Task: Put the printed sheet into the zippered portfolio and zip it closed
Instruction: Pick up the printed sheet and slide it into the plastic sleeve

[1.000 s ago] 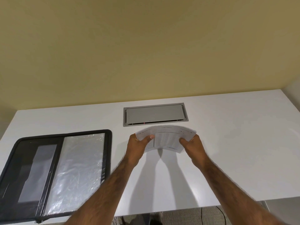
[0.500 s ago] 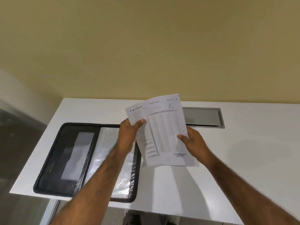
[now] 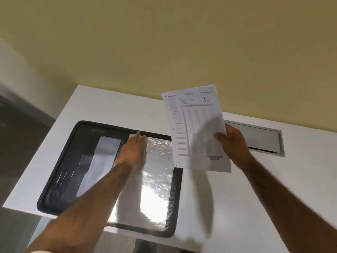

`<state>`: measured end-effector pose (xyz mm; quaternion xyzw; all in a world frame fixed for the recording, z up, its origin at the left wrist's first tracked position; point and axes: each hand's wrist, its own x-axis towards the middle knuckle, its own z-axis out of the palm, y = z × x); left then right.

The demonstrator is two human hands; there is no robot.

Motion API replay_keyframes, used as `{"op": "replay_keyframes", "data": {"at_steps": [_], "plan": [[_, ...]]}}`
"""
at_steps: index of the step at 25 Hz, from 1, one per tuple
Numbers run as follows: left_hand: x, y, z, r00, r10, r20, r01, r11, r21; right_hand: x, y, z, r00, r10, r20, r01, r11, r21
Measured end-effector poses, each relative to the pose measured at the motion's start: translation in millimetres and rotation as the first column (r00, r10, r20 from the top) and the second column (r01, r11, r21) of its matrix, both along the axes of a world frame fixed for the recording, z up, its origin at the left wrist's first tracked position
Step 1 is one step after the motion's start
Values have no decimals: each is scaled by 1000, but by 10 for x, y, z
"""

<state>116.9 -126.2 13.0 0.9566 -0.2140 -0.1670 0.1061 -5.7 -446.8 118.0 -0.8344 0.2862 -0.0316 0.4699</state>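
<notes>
Head view: right hand (image 3: 234, 143) pinches flat printed sheet (image 3: 196, 128).

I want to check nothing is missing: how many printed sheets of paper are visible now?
1. The printed sheet is held up in the right hand, beside the open portfolio. Others could hide behind it.

The left hand (image 3: 134, 151) lay flat, fingers extended, over the portfolio (image 3: 116, 172); the right hand (image 3: 232, 143) pinched the printed sheet (image 3: 197, 130) just right of it.
</notes>
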Motion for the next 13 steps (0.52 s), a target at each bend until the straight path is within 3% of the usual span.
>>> {"op": "replay_keyframes", "data": {"at_steps": [7, 13], "plan": [[175, 211, -336, 962, -145, 233, 150, 989, -1, 554, 246, -135, 999, -43, 30, 44, 999, -11], [559, 186, -294, 994, -77, 76, 82, 995, -58, 995, 450, -153, 999, -19, 41, 20, 1000, -8]]}}
